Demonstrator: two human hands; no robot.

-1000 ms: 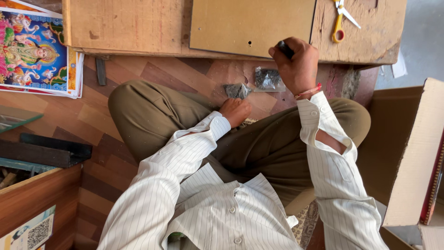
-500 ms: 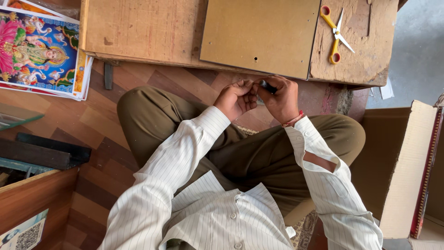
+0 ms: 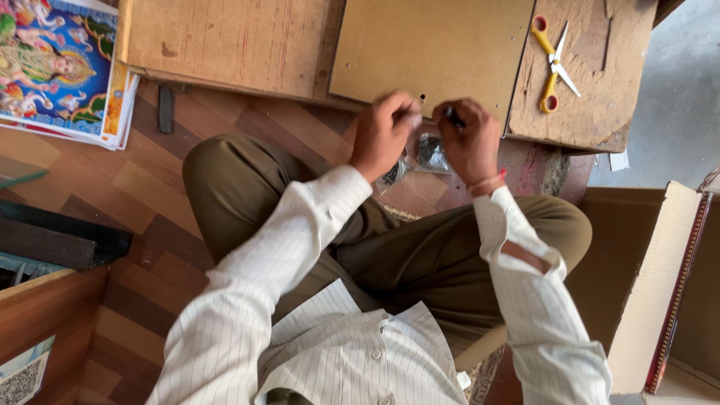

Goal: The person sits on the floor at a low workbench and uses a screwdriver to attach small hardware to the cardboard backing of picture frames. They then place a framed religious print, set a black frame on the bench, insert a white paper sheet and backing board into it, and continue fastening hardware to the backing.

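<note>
Both hands raised together above crossed legs at near edge of brown backing board (image 3: 431,49): left hand (image 3: 384,133) pinching something tiny, right hand (image 3: 470,141) closed on small dark tool (image 3: 452,115), clear hardware packets (image 3: 430,150) below, within easy reach.

board (image 3: 431,49): matt smooth fibreboard | low table (image 3: 225,41): rough worn wood | scissors (image 3: 553,64): glossy yellow plastic handles

Floor workshop: worn workboard (image 3: 225,45), scissors (image 3: 553,64) (yellow-handled), cardboard box (image 3: 645,292).
</note>
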